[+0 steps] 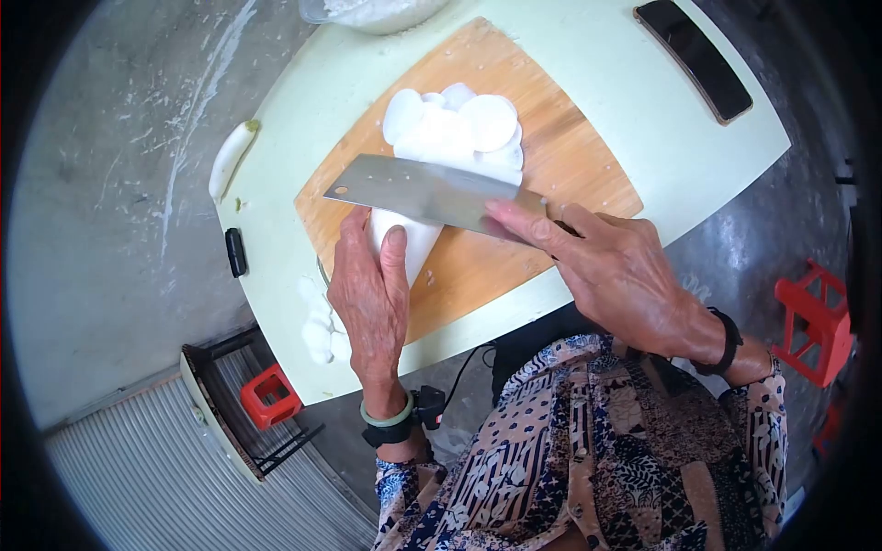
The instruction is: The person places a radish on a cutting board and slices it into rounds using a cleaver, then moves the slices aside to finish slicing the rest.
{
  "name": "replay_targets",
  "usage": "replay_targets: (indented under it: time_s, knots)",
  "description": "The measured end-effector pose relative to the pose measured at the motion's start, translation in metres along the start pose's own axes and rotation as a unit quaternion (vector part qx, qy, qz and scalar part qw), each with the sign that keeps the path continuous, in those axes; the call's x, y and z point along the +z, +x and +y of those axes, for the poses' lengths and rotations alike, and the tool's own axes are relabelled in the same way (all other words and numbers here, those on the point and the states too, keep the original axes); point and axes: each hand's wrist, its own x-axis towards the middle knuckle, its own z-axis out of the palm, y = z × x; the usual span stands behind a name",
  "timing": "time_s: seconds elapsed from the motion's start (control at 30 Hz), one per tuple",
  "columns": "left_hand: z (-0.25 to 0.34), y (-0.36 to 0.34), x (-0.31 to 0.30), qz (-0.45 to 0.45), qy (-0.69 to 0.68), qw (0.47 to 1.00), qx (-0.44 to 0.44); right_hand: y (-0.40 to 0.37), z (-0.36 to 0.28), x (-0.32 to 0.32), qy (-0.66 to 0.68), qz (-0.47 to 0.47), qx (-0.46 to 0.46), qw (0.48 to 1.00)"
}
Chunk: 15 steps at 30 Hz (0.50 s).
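1. Cleaver [413,188] gripped in right hand [620,266], finger along blade; blade extends toward left hand [367,280], over end of radish [409,243].
2. Left hand clamped on radish, thumb on top; radish on board [570,138].
3. Hands apart from each other.
4. White slices [455,129] overlap on board, beyond cleaver.
5. White pieces [319,331] on table [616,55], left of left wrist.
6. Bowl [377,14] beyond left hand, phone [694,60] beyond right hand, both on table.
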Motion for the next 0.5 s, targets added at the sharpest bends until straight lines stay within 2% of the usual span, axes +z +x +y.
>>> replay_targets:
  time_s: [0.1,0.17,0.27,0.33,0.37,0.43,0.5]
  knots:
    - [0.008,0.000,-0.002,0.001,-0.012,1.000,-0.019,0.000,0.005,0.012,-0.006,0.036,-0.015,0.999]
    - [0.011,0.001,-0.002,-0.005,-0.026,0.999,-0.042,0.000,0.003,0.015,0.018,0.124,-0.052,0.991]
    - [0.007,-0.001,0.000,0.018,-0.012,1.000,-0.018,-0.003,-0.006,0.007,0.085,0.080,-0.060,0.991]
    - [0.008,-0.002,-0.001,-0.018,0.079,0.996,-0.048,-0.011,-0.013,0.009,0.098,0.053,-0.052,0.992]
    - [0.006,-0.003,0.001,-0.017,0.080,0.995,-0.049,-0.015,-0.016,0.011,0.112,0.028,-0.041,0.992]
    - [-0.001,-0.004,0.008,0.065,0.097,0.991,0.068,-0.024,-0.022,0.015,0.096,0.030,-0.048,0.994]
    - [-0.003,-0.006,0.010,0.069,0.077,0.992,0.068,-0.030,-0.025,0.016,0.073,0.032,-0.078,0.994]
